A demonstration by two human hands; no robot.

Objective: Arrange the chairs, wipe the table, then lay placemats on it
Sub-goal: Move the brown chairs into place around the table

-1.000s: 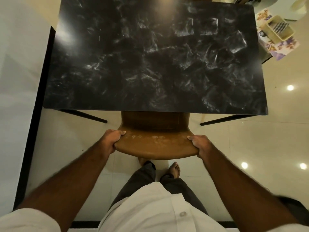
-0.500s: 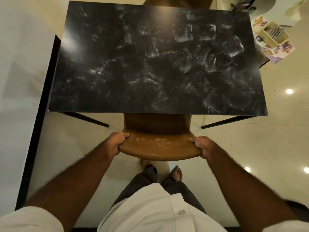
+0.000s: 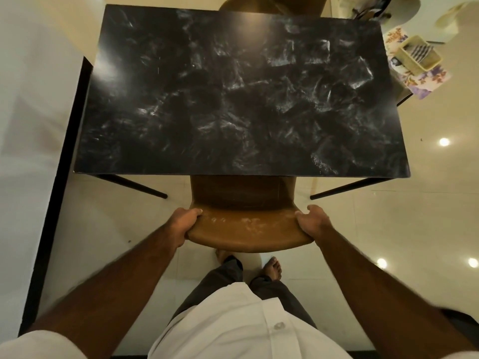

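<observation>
Chair [image 3: 248,229] marginally farther under table [image 3: 233,99]

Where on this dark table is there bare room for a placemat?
The whole tabletop shows bare, from its left edge to the right edge near the basket. It is tight only at the near edge, where the left hand and right hand grip the brown chair, and at the far edge by the second chair.
</observation>
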